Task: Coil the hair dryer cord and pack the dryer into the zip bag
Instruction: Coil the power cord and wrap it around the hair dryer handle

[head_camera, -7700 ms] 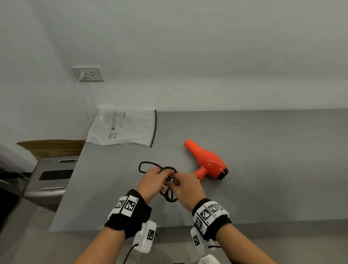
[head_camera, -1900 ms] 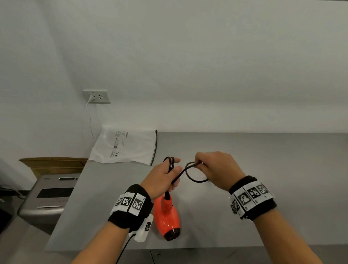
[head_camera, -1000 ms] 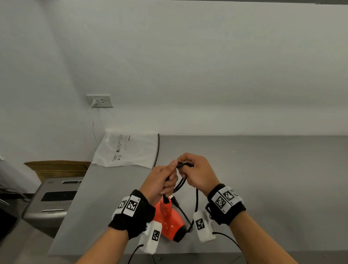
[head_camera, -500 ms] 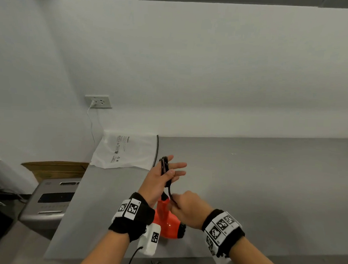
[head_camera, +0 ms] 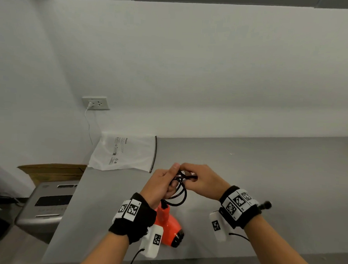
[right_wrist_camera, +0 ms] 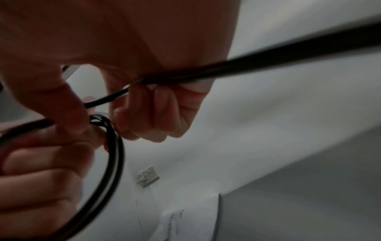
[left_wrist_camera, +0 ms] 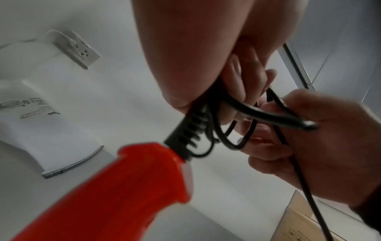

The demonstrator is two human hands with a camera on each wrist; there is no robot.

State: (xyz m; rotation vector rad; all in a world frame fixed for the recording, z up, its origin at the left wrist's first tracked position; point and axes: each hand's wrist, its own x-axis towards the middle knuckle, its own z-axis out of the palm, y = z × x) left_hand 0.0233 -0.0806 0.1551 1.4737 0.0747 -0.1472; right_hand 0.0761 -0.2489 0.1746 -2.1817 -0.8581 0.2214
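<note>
A white wall (head_camera: 192, 72) fills the upper half of the head view, and a grey table (head_camera: 267, 187) runs across the lower half from centre to right. A grey machine (head_camera: 48, 204) stands at the lower left, beside the table's left end. The white zip bag (head_camera: 125, 151) lies flat on the table's far left corner, left of centre in the frame, its dark zip edge facing right. The orange hair dryer (head_camera: 169, 224) hangs below centre of the frame, handle up, under the left wrist; the left wrist view shows its handle rising from the lower left to the ribbed black collar where the cord starts. The left hand (head_camera: 160, 185) sits just left of centre, its fingers curled round several loops of the black cord (head_camera: 181, 190), which hang below the fist. The right hand (head_camera: 202, 181) is just to its right, touching it, with thumb and fingers pinching a strand of the cord at the top of the loops; in the right wrist view another length runs off to the upper right. A wall socket (head_camera: 95, 103) with a white lead plugged in sits at the left, above the bag.
</note>
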